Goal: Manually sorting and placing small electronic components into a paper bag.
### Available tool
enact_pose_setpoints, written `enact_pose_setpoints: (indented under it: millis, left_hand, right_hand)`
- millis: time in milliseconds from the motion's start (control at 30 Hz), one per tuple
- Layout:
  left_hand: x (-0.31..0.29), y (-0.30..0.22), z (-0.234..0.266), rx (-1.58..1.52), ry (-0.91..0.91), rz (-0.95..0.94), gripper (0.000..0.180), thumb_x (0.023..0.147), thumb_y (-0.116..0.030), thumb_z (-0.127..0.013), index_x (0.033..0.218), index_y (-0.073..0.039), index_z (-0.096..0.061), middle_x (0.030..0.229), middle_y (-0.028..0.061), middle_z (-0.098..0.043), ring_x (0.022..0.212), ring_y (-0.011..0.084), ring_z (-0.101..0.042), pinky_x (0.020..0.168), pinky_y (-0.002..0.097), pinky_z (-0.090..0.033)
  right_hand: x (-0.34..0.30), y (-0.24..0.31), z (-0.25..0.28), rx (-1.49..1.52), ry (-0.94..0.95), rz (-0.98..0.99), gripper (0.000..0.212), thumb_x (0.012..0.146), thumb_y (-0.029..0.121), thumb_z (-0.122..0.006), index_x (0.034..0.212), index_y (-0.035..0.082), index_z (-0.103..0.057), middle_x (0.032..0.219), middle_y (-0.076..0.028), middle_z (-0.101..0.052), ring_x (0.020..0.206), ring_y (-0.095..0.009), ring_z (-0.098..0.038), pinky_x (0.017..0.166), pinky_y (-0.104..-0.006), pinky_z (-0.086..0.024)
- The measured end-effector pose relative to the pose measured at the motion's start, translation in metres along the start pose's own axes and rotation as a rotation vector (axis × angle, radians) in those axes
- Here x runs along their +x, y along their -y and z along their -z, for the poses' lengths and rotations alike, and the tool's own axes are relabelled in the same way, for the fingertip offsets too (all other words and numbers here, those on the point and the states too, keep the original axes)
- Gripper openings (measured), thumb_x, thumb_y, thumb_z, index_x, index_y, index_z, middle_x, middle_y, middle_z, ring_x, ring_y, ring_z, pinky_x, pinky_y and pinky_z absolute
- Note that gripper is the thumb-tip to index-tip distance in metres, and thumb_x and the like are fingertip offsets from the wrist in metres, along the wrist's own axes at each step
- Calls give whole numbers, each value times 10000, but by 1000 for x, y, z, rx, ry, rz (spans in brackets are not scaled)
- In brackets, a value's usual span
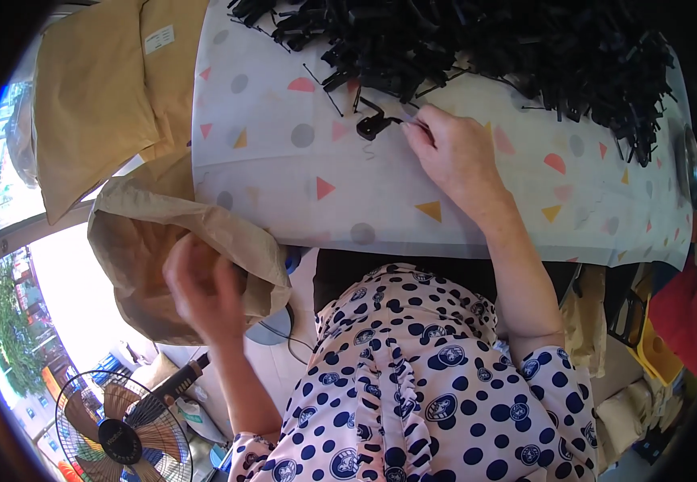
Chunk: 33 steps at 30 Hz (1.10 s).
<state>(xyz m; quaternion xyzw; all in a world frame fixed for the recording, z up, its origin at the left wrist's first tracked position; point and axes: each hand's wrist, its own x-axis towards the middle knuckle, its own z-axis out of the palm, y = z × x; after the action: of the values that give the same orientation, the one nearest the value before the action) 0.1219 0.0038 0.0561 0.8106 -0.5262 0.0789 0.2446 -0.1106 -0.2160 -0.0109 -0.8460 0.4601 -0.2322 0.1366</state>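
My right hand [453,153] is over the table, its thumb and fingers pinched on a thin end of a small black plastic part [374,125]. This part has a blocky body and a curved arm, and its exact kind is unclear. Just beyond lies a large heap of similar black plastic parts [477,40], some with thin rods sticking out. My left hand [202,289] is at the mouth of a brown paper bag [136,217], to the left of the table. Motion smears its fingers, so whether they hold anything does not show.
A white tablecloth [268,193] with coloured shapes covers the table. Large brown paper sacks [95,104] stand at the far left. Below the open bag is a black fan [120,438]. A yellow plastic item [658,353] sits at the lower right, near red cloth [690,309].
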Motion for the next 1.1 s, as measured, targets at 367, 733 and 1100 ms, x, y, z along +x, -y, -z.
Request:
enact_pose_setpoints:
  millis: [367, 733, 1100]
  left_hand:
    - [37, -121, -115, -490, 279, -284, 747, 736, 0, -670, 1392, -47, -316, 1149, 149, -534, 811, 258, -598, 641, 346, -489]
    - [29, -101, -109, -584, 345, -176, 579, 781, 30, -614, 1324, -97, -456, 888, 116, -605, 727, 245, -613, 629, 335, -495]
    - [26, -82, -97, -1169, 603, 292, 412, 832, 98, -556, 1185, -36, -391, 780, 54, -573, 716, 91, -592, 639, 226, -474]
  right_hand:
    - [-33, 9, 25, 1259, 484, -553, 329, 919, 296, -611, 677, 83, -544, 565, 67, -437, 496, -15, -368, 445, -192, -275]
    - [-39, 25, 5, 1182, 467, -343, 292, 947, 297, -564, 760, 75, -539, 599, 56, -462, 535, -29, -405, 474, -186, -320]
    - [-31, 50, 11, 878, 491, -133, 129, 962, 117, -482, 965, -7, -518, 676, -85, -552, 598, -148, -518, 569, -271, -428]
